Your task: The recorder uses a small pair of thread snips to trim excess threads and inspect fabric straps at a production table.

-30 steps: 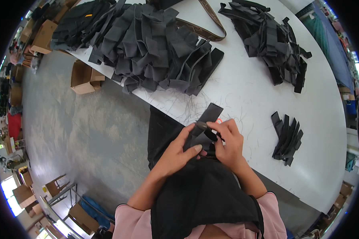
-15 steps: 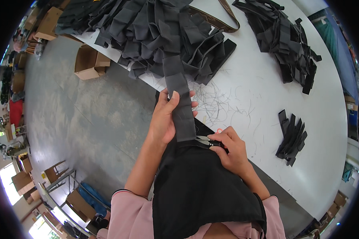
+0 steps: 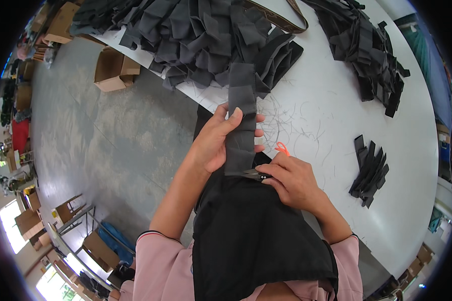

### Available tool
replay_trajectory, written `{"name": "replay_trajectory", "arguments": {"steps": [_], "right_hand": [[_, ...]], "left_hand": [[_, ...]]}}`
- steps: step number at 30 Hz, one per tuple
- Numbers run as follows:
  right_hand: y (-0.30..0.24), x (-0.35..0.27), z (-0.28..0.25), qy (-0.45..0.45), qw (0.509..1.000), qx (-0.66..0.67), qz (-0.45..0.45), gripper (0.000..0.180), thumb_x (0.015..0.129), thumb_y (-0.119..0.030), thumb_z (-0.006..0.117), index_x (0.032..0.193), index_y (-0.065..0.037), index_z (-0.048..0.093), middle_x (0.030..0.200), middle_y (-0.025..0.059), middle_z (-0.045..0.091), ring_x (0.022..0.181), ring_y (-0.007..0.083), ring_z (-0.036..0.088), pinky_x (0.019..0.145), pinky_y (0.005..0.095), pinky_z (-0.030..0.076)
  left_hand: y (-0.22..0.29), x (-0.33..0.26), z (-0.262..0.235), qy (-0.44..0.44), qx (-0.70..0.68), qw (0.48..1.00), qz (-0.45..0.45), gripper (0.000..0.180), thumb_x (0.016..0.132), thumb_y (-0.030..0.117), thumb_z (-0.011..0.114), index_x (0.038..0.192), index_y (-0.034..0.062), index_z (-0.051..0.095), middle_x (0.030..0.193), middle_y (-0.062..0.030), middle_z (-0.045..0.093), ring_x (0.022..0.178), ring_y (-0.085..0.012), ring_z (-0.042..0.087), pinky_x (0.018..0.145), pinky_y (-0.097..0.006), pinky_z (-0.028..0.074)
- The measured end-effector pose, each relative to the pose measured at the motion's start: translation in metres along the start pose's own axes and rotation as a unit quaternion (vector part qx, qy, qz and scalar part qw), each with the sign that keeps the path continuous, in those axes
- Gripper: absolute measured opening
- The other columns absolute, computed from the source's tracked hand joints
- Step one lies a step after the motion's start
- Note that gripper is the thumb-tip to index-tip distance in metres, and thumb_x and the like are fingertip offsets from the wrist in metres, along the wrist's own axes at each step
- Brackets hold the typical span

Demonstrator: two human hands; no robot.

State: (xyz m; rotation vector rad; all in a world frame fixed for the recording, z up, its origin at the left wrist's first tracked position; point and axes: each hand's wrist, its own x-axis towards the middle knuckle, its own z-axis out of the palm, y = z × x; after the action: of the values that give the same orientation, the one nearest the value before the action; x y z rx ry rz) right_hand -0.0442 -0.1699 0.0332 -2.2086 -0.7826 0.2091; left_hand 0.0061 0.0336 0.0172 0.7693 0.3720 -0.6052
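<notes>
A long dark grey fabric strip [image 3: 242,135] hangs over my lap, its far part reaching toward the heap on the table. My left hand [image 3: 222,131] grips it, thumb on top and fingers behind, their tips showing past its right edge. My right hand [image 3: 292,179] is closed on a small pair of thread snips [image 3: 258,175] with a black body and an orange loop. The blades lie against the strip's near end, at its bottom edge. How far the blades are parted is hard to make out. A black apron [image 3: 263,236] covers my front below the strip.
A white table [image 3: 326,165] carries a large heap of dark fabric strips [image 3: 196,40], a second pile [image 3: 364,55] and a small bundle [image 3: 370,173] at right. Cut threads [image 3: 291,123] are scattered near the heap. An open cardboard box [image 3: 116,70] stands on the grey floor at left.
The strip and my left hand have shifted right, and more of the strip has come free of the heap. The snips' blades have moved left onto the strip's near end.
</notes>
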Motion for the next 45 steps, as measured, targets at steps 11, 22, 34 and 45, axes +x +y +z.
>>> {"name": "replay_trajectory", "arguments": {"steps": [11,22,34,45], "right_hand": [[0.000,-0.001,-0.002,-0.026,0.999,0.008,-0.023,0.029,0.069,-0.009,0.072,0.096,-0.012,0.062,0.082,0.0019,0.049,0.064,0.0220,0.054,0.056,0.0337,0.043],[-0.007,-0.002,-0.013,-0.066,0.997,-0.024,-0.026,0.026,0.070,-0.009,0.071,0.094,-0.012,0.062,0.076,0.0024,0.047,0.062,0.0219,0.053,0.053,0.0347,0.041],[-0.017,-0.013,-0.002,0.044,0.998,0.028,0.021,0.032,0.066,-0.003,0.073,0.097,-0.008,0.065,0.075,0.0039,0.052,0.062,0.0214,0.055,0.053,0.0312,0.044],[-0.021,-0.006,0.023,0.160,0.986,-0.026,0.030,0.032,0.064,-0.004,0.073,0.095,-0.005,0.064,0.075,0.0052,0.050,0.058,0.0206,0.052,0.051,0.0301,0.042]], "left_hand": [[-0.001,-0.004,0.004,-0.029,0.021,0.997,-0.068,0.044,0.096,0.032,0.046,0.129,0.0095,0.026,0.124,-0.0182,0.050,0.093,-0.0290,0.062,0.070,-0.048,0.058],[-0.005,-0.005,0.007,-0.016,0.032,0.992,-0.121,0.040,0.097,0.033,0.044,0.128,0.0133,0.027,0.113,-0.0204,0.056,0.085,-0.0251,0.064,0.065,-0.044,0.058],[0.001,-0.006,0.009,0.020,0.031,0.997,-0.066,0.041,0.097,0.036,0.044,0.128,0.0157,0.027,0.108,-0.0174,0.057,0.084,-0.0233,0.063,0.068,-0.043,0.057],[-0.002,-0.005,0.022,0.050,-0.009,0.997,0.060,0.038,0.098,0.036,0.039,0.126,0.0152,0.025,0.115,-0.0166,0.053,0.094,-0.0255,0.059,0.077,-0.045,0.054]]}}
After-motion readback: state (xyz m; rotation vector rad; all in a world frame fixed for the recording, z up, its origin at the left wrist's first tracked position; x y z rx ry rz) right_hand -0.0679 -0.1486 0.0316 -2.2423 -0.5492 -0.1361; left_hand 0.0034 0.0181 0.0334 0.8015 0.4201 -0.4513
